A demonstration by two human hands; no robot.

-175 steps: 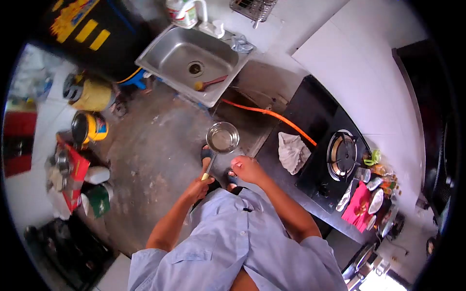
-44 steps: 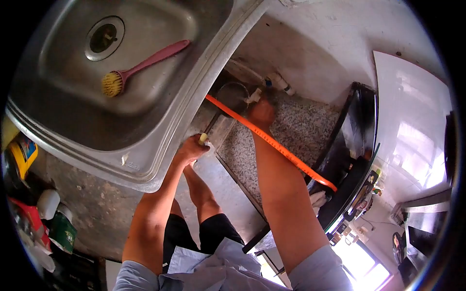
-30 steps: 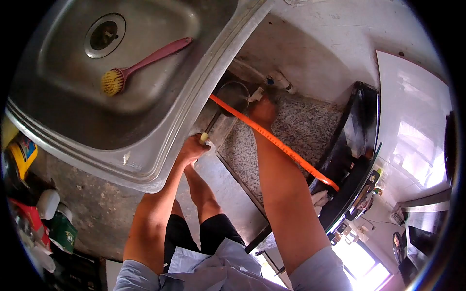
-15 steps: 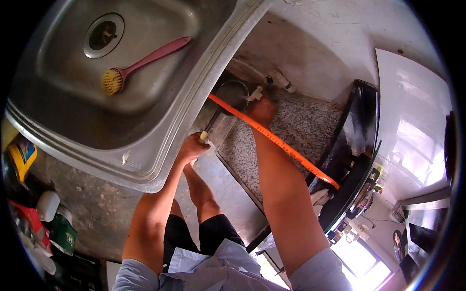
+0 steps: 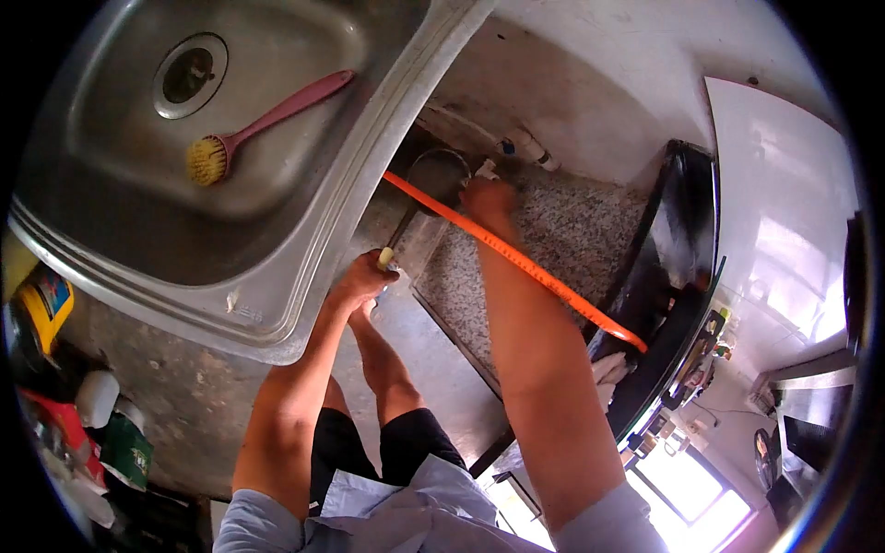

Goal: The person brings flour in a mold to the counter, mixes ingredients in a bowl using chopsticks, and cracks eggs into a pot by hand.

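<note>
left hand (image 5: 369,278) has its fingers closed round the pan's (image 5: 440,177) handle (image 5: 385,258); right hand (image 5: 489,197) is at the tap (image 5: 486,170), finger closure unclear.

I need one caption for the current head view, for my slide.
Beside a sink, the left hand holds a pan by its handle; the right hand is at a tap.

1 brush (image 5: 277,117) lies in the sink (image 5: 295,170), left of the pan (image 5: 440,175).

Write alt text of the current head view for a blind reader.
The left hand holds a round metal pan by its yellow-ended handle, near a grey steel sink; the right hand is at a white plastic fitting.
</note>
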